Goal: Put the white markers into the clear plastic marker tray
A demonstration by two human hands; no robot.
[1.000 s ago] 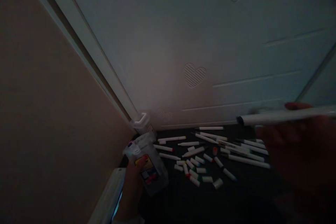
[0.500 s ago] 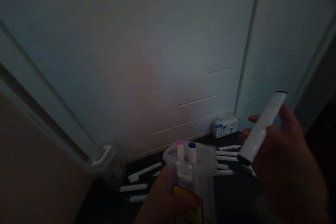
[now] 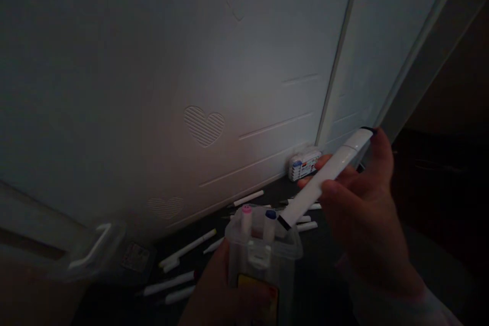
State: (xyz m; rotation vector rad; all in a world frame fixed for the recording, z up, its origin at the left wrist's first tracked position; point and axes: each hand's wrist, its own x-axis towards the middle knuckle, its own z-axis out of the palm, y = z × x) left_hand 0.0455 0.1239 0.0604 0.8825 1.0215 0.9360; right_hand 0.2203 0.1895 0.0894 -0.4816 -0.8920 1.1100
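A clear plastic box (image 3: 284,265) with a front latch and a yellow label is gripped in my left hand (image 3: 225,285), low in the view. Inside it stand a marker with a pink end (image 3: 246,220) and a marker with a dark blue end (image 3: 269,225). My right hand (image 3: 362,198) holds a white marker (image 3: 324,175) with black ends between thumb and fingers. That marker is tilted, its lower end over the right side of the box's open top.
Several white markers (image 3: 189,247) lie scattered on the dark surface (image 3: 324,275). A white package with printed labels (image 3: 304,163) stands against the white panel (image 3: 252,86) with heart patterns. At the left is another clear container (image 3: 133,260).
My right hand has brought the white marker left, to the box's opening. The view has shifted, and my left hand still grips the box.
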